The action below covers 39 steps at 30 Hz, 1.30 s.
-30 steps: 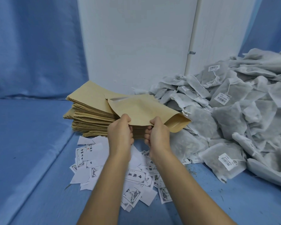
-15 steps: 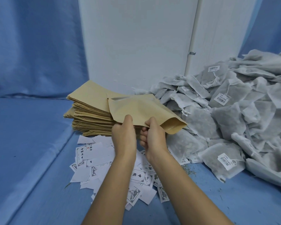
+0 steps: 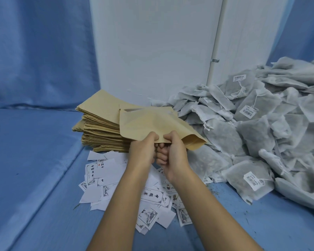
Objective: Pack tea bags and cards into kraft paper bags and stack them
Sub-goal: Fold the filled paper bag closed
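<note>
The left hand [image 3: 143, 151] and the right hand [image 3: 172, 154] both grip one bag [image 3: 150, 122] at its near edge. On each hand the thumb lies on top of the paper and the other fingers are curled under it, so both hands are closed around the bag. The two hands are just beside each other, and I cannot tell if they touch. The bag is held in the air, nearly flat, with its right corner hanging a little lower. It is in front of the stack [image 3: 98, 115] and partly covers the right side of it. The stack is a tall pile of the same brown bags and it stands on the blue cloth [image 3: 34, 169], close to the white wall [image 3: 152, 51]. Under the hands and forearms the cards [image 3: 105, 171] lie scattered on the cloth, white, with black characters and small drawings, many overlapping. At the right the tea bags [image 3: 257, 134] make a big loose heap, grey-white, some with barcode labels on strings. A thin white pipe [image 3: 216, 42] goes up the wall behind the heap
</note>
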Each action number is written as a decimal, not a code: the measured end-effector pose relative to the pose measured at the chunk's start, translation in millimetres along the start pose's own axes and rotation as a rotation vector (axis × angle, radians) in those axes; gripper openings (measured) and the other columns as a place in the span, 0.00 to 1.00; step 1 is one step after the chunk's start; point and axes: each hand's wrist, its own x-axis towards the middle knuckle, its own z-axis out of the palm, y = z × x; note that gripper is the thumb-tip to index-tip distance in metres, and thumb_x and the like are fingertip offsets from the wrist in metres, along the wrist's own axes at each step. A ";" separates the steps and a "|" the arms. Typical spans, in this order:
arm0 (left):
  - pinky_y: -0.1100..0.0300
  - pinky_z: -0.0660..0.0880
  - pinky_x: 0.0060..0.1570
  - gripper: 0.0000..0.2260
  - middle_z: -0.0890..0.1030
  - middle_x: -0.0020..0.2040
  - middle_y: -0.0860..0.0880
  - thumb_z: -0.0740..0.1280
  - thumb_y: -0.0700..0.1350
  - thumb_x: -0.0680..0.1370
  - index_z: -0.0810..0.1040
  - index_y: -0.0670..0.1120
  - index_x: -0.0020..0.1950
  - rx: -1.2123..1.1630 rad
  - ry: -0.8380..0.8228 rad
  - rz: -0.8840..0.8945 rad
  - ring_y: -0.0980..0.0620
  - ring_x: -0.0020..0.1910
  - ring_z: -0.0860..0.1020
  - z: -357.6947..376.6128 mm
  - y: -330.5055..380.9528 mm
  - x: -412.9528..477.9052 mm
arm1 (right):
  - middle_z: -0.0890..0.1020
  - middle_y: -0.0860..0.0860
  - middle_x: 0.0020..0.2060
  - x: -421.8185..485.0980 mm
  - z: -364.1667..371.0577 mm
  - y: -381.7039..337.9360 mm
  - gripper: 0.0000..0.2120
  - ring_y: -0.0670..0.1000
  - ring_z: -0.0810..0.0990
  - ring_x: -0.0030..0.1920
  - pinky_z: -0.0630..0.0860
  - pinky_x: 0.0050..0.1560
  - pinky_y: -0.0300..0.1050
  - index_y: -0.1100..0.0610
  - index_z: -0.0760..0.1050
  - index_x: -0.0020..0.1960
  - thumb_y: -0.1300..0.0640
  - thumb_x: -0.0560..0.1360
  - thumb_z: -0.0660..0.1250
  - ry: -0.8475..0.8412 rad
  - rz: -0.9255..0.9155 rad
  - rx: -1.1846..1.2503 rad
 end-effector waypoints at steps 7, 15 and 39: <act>0.68 0.57 0.19 0.11 0.64 0.22 0.51 0.63 0.40 0.73 0.66 0.44 0.31 -0.131 0.065 0.042 0.56 0.17 0.60 -1.6 2.2 1.1 | 0.61 0.46 0.16 0.1 5.0 2.4 0.14 0.44 0.54 0.16 0.50 0.17 0.35 0.55 0.60 0.29 0.59 0.74 0.55 -0.021 -0.026 0.062; 0.64 0.57 0.22 0.13 0.63 0.21 0.53 0.63 0.42 0.72 0.64 0.46 0.29 -0.169 0.149 0.069 0.54 0.19 0.59 2.1 -1.6 4.5 | 0.60 0.46 0.17 1.1 2.5 0.5 0.14 0.44 0.53 0.17 0.50 0.17 0.35 0.56 0.61 0.29 0.61 0.73 0.57 0.041 -0.027 0.071; 0.66 0.58 0.19 0.13 0.65 0.23 0.50 0.64 0.42 0.73 0.68 0.45 0.28 -0.091 0.050 0.004 0.55 0.18 0.60 1.6 -1.9 0.3 | 0.60 0.46 0.16 -2.7 1.3 -0.2 0.15 0.44 0.53 0.16 0.50 0.16 0.35 0.56 0.61 0.28 0.59 0.73 0.56 -0.020 0.047 0.083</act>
